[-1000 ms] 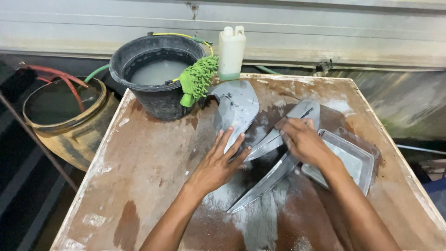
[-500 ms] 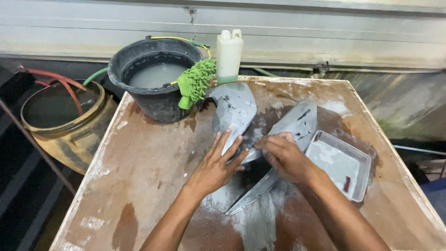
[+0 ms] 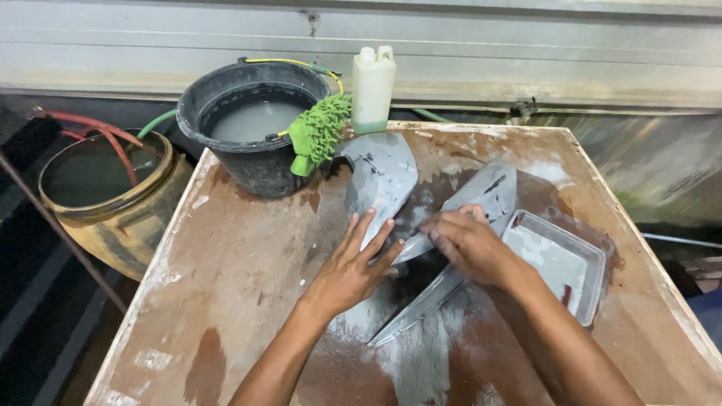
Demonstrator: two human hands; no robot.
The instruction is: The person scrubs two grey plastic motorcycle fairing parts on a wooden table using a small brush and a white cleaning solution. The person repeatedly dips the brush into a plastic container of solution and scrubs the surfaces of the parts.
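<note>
A wet, stained bench (image 3: 248,301) fills the frame. At centre lies a grey curved panel (image 3: 481,203), long axis lower-left to upper-right. Left hand (image 3: 350,267) presses flat, fingers spread; right hand (image 3: 470,244), fingers together, rubs it.

Worn on the head, looking steeply down and forward across a wet brown table (image 3: 248,286) from close range. Both forearms entering from six o'clock, black bucket (image 3: 252,162) toward eleven, metal wall (image 3: 526,53) at twelve. Single view only, nothing shared.
</note>
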